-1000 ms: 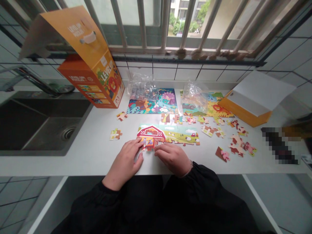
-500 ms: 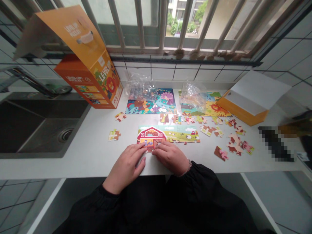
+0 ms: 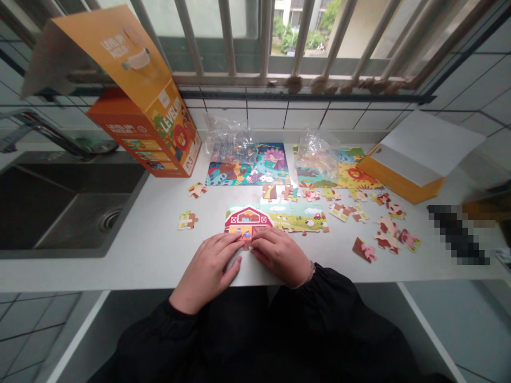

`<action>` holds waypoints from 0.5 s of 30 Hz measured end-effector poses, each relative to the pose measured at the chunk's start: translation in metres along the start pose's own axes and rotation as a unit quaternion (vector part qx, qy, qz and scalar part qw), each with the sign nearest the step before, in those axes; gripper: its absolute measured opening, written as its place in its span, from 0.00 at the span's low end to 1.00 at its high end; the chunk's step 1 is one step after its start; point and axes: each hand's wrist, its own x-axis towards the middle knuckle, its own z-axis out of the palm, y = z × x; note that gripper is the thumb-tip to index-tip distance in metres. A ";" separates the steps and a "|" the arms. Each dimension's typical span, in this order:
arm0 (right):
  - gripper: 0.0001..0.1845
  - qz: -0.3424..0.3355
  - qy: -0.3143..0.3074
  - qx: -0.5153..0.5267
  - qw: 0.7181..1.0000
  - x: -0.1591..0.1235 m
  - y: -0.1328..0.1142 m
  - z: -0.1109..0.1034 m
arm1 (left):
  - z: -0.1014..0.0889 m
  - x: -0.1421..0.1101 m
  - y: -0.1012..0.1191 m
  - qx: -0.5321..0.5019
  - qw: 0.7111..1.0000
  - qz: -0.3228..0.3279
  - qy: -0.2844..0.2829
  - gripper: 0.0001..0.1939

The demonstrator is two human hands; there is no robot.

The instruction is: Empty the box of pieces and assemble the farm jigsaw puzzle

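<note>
Countertop: left hand, right hand hide farm jigsaw edge.

Just one head-worn cam, angled forward and down, pretty close over the left hand, right hand and countertop.

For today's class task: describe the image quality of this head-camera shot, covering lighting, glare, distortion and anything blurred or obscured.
Head view: the window bars lean outward toward the edges, a wide-angle distortion; the plastic bag shows bright glare; the sink falls into dark shadow; the jigsaw puzzle looks fairly sharp; a patch at right is pixelated.
</note>
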 end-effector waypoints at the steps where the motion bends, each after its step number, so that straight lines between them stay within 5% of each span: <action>1: 0.06 0.000 0.000 0.001 1.000 0.000 0.000 0.000 | 0.000 0.000 0.000 0.002 1.000 0.001 0.001 0.21; 9: 0.03 0.007 0.010 -0.027 1.000 0.002 -0.004 -0.004 | -0.002 0.001 0.002 0.005 1.000 0.001 0.003 0.20; 15: 0.06 0.101 0.208 -0.011 0.973 -0.005 -0.008 -0.033 | -0.003 0.000 0.002 0.013 1.000 0.006 -0.006 0.25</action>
